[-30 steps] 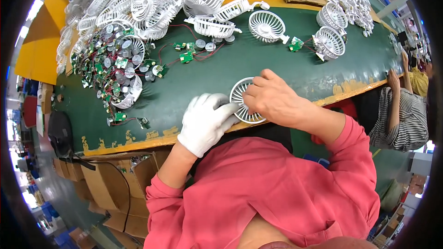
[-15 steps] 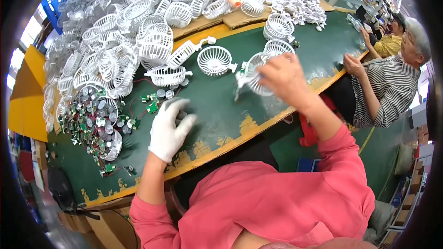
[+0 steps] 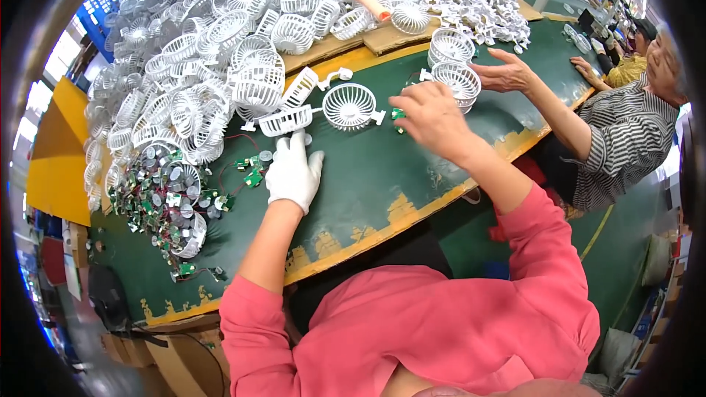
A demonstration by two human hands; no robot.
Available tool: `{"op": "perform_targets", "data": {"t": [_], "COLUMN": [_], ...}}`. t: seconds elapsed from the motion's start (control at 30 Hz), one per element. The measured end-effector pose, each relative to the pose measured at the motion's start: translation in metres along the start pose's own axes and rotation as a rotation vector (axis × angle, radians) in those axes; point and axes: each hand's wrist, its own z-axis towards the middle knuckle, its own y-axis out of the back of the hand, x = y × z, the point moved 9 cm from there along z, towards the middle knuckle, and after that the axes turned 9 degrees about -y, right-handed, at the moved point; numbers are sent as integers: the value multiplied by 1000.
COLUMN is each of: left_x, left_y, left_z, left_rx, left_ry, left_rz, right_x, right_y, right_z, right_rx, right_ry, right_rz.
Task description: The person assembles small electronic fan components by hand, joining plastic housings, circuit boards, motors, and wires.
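My left hand, in a white glove, reaches forward with its fingers stretched out and the thumb apart. Its fingertips touch the near side of a white round fan cage. Another fan cage lies just to the right, open side up. My bare right hand is over the table with its fingers bent. A small green circuit board shows at its fingertips; the back of the hand hides whether they grip it. Close beyond this hand is a stacked fan cage.
A co-worker's open hand is beside the stacked cages. White fan cages are heaped at the far left, small white parts behind. Circuit boards with wires lie at left. An orange tool rests on cardboard.
My left hand has moved forward to the fan cage. My right hand has drawn slightly left, and the cage it handled now stands on the stack. The co-worker's hand has reached toward the stack.
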Motion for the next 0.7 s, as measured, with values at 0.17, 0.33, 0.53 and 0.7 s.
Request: {"op": "perform_targets", "data": {"t": [0.17,0.33,0.53,0.7], "left_x": [-2,1,50,16], "left_y": [-5,34,147,167], "left_z": [-2,-22,-51,-84], "left_rx": [89,-77,-975,-1042], "left_ry": [-51,-132,182,-232], "left_rz": [5,-183,-876,-560], "right_x": [24,53,118,144], "right_y": [-53,-58,-50,-47], "right_z": [14,11,-21,-34], "right_rx": [111,109,331,642], "right_ry": [68,158,135,-62], "right_rz": [39,-9,237,731]}}
